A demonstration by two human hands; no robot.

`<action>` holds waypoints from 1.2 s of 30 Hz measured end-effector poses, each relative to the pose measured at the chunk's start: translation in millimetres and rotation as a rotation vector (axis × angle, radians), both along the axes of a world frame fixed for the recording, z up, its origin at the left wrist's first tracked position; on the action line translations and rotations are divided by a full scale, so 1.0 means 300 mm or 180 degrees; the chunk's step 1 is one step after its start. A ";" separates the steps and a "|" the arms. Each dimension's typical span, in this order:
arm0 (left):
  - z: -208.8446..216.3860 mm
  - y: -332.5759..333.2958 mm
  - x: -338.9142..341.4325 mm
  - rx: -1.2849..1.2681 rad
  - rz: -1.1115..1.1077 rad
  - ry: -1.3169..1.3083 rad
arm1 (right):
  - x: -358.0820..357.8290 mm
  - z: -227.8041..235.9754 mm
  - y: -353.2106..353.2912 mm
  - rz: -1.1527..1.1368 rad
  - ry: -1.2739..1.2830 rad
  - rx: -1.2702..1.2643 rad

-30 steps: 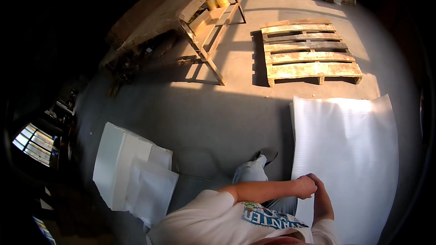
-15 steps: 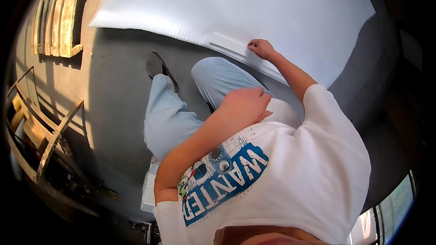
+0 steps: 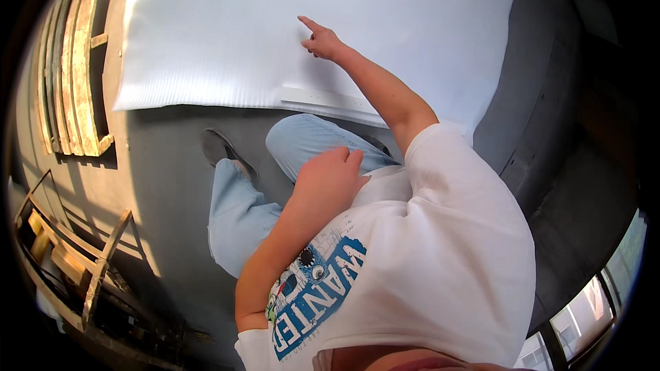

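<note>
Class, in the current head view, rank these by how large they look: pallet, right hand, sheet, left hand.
1. Sheet
2. Pallet
3. Left hand
4. Right hand
Apparent sizes only: nearness may enlarge the left hand.

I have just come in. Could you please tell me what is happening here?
Someone in a white shirt points the right grip over a white sheet; whether it touches, I cannot tell. The left grip is near the shirt front. Neither visibly holds anything. A pale strip lies along the sheet's near edge.
</note>
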State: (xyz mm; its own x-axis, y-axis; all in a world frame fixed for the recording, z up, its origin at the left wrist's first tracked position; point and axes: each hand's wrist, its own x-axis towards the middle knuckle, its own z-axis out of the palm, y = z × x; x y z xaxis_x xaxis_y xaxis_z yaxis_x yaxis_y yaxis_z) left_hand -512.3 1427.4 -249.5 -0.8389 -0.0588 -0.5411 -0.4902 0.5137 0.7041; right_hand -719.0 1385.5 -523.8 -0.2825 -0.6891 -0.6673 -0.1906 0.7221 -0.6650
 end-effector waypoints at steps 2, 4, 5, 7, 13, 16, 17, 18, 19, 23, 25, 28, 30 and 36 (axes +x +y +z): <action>0.012 -0.011 -0.028 -0.0033 -0.0050 -0.0273 | -0.166 -0.036 -0.094 -0.0449 0.0352 0.0054; -0.028 0.011 0.009 -0.0245 0.0100 0.0175 | -0.328 -0.103 -0.182 -0.0632 0.0921 0.0086; -0.037 0.013 0.025 -0.0312 0.0158 0.0171 | -0.392 -0.129 -0.215 -0.0650 0.1204 0.0050; -0.026 0.024 0.042 -0.0449 0.0219 0.0197 | -0.553 -0.205 -0.237 -0.0626 0.1767 -0.0111; -0.070 0.054 0.072 -0.0423 0.0536 -0.0061 | -0.647 -0.135 -0.293 -0.1006 0.0686 0.0130; -0.085 0.074 0.068 -0.0210 0.0605 -0.0377 | -0.696 -0.113 -0.198 -0.1223 0.0221 0.0141; -0.094 0.080 0.070 -0.0226 0.0599 -0.0364 | -0.735 -0.113 -0.156 -0.1337 0.0147 0.0122; -0.096 0.089 0.075 -0.0216 0.0569 -0.0347 | -0.798 -0.123 -0.084 -0.1476 0.0088 0.0126; -0.105 0.097 0.078 -0.0217 0.0585 -0.0310 | -0.846 -0.130 -0.024 -0.1573 0.0047 0.0109; -0.091 0.100 0.054 0.0186 0.0792 -0.0681 | -0.991 -0.135 0.314 -0.2358 0.0139 0.0030; -0.090 0.101 0.036 0.0156 0.0708 -0.0686 | -1.043 -0.131 0.519 -0.2869 0.0264 0.0059; -0.095 0.108 0.021 0.0284 0.0821 -0.0634 | -1.070 -0.107 0.743 -0.3341 0.0556 0.0135; -0.092 0.117 0.006 0.0343 0.0822 -0.0732 | -1.078 -0.098 0.857 -0.3517 0.0648 0.0189; -0.098 0.125 -0.026 0.0133 0.0597 -0.0804 | -1.127 -0.108 1.060 -0.3943 0.0885 0.0509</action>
